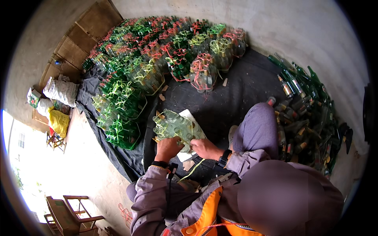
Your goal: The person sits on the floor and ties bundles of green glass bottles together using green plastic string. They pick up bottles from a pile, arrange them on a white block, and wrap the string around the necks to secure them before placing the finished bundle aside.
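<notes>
A bundle of clear glass bottles [174, 125] stands upright before me, with yellow-green plastic twine [193, 170] around it. My left hand [168, 148] is at the bundle's near edge, its fingers curled on the twine. Close to its right, my right hand [206, 149] pinches the twine against the bottles. A loose length of it trails down from between my hands towards my lap. Beneath the bundle lies a white board [183, 157], partly covered by the bottles. My fingertips are partly hidden.
Many tied bundles of green and clear bottles [203, 72] stand on a black ground sheet [236, 79] ahead and left. Loose bottles [301, 118] are heaped on the right beside my knee. Sacks [61, 91] lie far left; a wooden chair [79, 211] stands lower left.
</notes>
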The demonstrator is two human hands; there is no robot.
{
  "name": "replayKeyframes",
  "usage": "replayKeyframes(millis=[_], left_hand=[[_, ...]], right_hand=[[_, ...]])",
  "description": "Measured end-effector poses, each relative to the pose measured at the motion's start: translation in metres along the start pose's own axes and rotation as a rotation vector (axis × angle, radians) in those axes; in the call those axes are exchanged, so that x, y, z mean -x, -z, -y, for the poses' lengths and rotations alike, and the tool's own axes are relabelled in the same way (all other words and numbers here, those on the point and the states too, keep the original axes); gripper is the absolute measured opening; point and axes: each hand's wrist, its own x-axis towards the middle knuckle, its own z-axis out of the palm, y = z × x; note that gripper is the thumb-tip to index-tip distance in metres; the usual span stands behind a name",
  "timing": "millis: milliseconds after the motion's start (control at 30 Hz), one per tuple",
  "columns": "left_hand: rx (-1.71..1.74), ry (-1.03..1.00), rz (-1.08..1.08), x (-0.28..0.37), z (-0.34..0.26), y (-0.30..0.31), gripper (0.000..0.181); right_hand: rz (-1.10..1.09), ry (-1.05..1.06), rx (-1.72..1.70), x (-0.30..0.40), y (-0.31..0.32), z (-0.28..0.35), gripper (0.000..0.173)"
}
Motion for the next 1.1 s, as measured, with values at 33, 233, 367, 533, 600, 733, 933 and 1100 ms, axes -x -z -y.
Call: replayKeyframes(millis=[33, 233, 367, 533, 600, 733, 933, 1100], left_hand=[[-0.012, -0.005, -0.002, 0.0, 0.002, 0.002, 0.037], [0.004, -0.034, 0.004, 0.003, 0.019, 0.004, 0.036], [0.065, -0.024, 0.011, 0.008, 0.027, 0.0, 0.034], [0.089, -0.007, 0.024, 0.01, 0.026, -0.007, 0.041], [0.08, 0.025, 0.012, 0.011, 0.023, -0.006, 0.042], [0.011, 0.064, 0.05, 0.014, 0.017, -0.002, 0.045], [-0.05, 0.021, -0.094, 0.028, 0.001, 0.008, 0.03], [-0.032, -0.052, -0.165, 0.031, 0.004, -0.004, 0.021]], right_hand=[[0.004, 0.004, 0.006, -0.001, 0.001, 0.001, 0.02], [0.067, -0.033, -0.05, -0.001, -0.001, 0.01, 0.019], [0.072, -0.099, -0.151, 0.0, 0.001, 0.018, 0.014], [0.06, -0.09, -0.14, 0.002, -0.002, 0.015, 0.015], [0.058, -0.2, -0.188, 0.002, -0.004, 0.016, 0.018], [0.034, -0.306, -0.231, 0.004, -0.008, 0.016, 0.023], [0.046, -0.327, -0.267, 0.006, -0.004, 0.018, 0.021], [0.079, -0.375, -0.304, 0.002, 0.0, 0.027, 0.022]])
